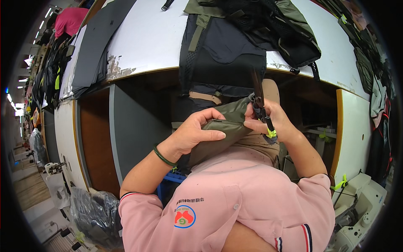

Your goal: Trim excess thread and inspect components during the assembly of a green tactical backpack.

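An olive-green fabric piece (pixel 231 112) with a dark zipper-like strip (pixel 226 122) lies across my lap, in front of my pink shirt. My left hand (pixel 197 131) grips its left part, thumb on top and fingers bent behind the edge. At the strip's right end, my right hand (pixel 273 119) pinches the fabric between thumb and finger. The same hand carries a pair of dark scissors (pixel 258 90), blades pointing away from me. A yellow-green strip (pixel 271 133) is tied round their handle. Some of my right fingers are hidden behind the scissors.
A black and olive backpack (pixel 226 38) hangs over the front edge of the white table (pixel 142 42). Dark grey sheets (pixel 98 38) are stacked at the left. Below are open compartments with a grey divider (pixel 134 126). A white sewing machine (pixel 361 210) stands at lower right.
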Demonstrator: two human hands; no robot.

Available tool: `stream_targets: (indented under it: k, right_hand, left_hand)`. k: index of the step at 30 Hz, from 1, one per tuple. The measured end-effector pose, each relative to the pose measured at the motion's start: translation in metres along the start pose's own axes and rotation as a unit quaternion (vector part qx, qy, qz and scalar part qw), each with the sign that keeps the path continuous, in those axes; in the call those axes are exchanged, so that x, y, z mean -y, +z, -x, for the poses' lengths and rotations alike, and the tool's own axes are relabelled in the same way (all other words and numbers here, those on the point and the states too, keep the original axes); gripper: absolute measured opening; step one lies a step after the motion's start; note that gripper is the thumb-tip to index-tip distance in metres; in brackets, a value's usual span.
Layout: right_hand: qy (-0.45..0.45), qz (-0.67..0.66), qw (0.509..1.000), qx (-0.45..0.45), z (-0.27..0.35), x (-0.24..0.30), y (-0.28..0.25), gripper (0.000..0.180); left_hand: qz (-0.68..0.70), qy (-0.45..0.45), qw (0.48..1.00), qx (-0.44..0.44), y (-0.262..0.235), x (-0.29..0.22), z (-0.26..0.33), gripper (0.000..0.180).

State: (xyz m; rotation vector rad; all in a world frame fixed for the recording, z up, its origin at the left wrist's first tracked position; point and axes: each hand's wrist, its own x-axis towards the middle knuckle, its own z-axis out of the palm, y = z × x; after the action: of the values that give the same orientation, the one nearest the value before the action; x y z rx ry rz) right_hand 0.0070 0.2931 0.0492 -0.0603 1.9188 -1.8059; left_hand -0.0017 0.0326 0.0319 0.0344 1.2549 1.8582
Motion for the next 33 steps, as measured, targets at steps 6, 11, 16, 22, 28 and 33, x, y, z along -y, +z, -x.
stream_targets:
  k: [6,11,16,22,28,33]
  right_hand:
    - [-0.028,0.131,0.989,-0.059,0.008,-0.003,-0.015,0.024]
    - [-0.250,0.554,0.791,-0.070,0.019,0.017,-0.036,0.034]
    - [-0.249,0.614,0.744,-0.081,0.024,0.017,-0.041,0.031]
    - [-0.267,0.623,0.730,-0.086,0.022,0.019,-0.038,0.033]
    - [-0.287,0.639,0.708,-0.091,0.020,0.019,-0.038,0.035]
    - [-0.295,0.637,0.707,-0.086,0.016,0.014,-0.039,0.034]
  left_hand:
    - [0.023,0.005,1.000,-0.010,0.001,0.007,0.000,0.034]
    - [0.000,0.024,1.000,-0.010,0.003,0.010,-0.001,0.034]
    - [-0.019,0.037,0.999,0.000,0.007,0.013,-0.004,0.034]
    - [-0.031,0.022,0.999,0.014,0.010,0.014,-0.006,0.034]
    - [-0.035,0.013,0.999,0.018,0.012,0.013,-0.006,0.034]
    - [-0.037,0.011,0.999,0.023,0.009,0.015,-0.006,0.033]
